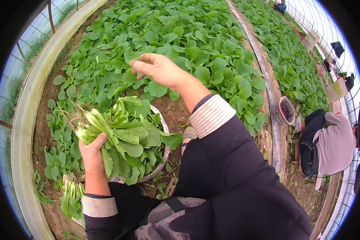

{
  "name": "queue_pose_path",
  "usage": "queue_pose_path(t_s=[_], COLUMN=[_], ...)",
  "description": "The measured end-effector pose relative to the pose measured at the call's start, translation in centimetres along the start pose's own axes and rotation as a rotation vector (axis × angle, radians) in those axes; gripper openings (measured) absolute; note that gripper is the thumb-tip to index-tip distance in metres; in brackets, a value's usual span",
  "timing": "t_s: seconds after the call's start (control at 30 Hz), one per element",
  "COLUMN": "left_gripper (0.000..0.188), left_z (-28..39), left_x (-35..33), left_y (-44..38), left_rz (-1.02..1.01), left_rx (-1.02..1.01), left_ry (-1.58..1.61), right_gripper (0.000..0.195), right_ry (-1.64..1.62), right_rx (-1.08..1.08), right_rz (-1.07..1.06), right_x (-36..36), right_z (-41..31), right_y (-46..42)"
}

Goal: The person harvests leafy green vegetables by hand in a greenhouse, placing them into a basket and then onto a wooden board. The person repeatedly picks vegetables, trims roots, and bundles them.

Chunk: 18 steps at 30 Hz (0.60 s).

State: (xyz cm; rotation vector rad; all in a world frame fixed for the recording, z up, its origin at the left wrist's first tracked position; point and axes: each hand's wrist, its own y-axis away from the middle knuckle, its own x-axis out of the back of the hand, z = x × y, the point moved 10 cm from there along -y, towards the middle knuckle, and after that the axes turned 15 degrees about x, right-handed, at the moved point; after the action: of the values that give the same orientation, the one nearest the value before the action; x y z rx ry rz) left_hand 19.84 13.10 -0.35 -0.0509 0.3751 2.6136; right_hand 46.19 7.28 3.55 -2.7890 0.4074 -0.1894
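My left hand (91, 153) grips a bunch of leafy greens (120, 129) by the pale stems. Its thin, earthy roots point up and to the left, and the broad leaves hang over a round tub (165, 153) standing between my legs. Much of the tub is hidden behind foliage, so I cannot tell how full it is. Above the growing bed of greens (198, 36) hovers my right hand (156, 69), fingers bent and thumb apart, with nothing visible in it.
A gathered bundle of greens (72, 196) lies at lower left. Along the left runs a low pale wall (27, 114). A furrow strip (264, 69) divides the beds. Beyond it are a bucket (285, 110) and a seated person (330, 141). Cardboard boxes (311, 39) stand further off.
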Motion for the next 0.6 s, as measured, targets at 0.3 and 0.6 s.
queue_pose_path(t_s=[0.3,0.6], left_gripper=[0.049,0.047], left_z=[0.8,-0.7], left_x=[1.9,0.6], left_y=[1.0,-0.5], left_rz=[0.074,0.066], left_rx=[-0.073,-0.001], left_ry=[-0.154,-0.307], right_gripper=[0.046,0.027], right_ry=[0.989,1.118], right_rx=[-1.147,-1.269], right_rz=[0.035,-0.056], right_x=[18.9,17.5], right_z=[25.7,26.7], right_y=[44.2,51.0])
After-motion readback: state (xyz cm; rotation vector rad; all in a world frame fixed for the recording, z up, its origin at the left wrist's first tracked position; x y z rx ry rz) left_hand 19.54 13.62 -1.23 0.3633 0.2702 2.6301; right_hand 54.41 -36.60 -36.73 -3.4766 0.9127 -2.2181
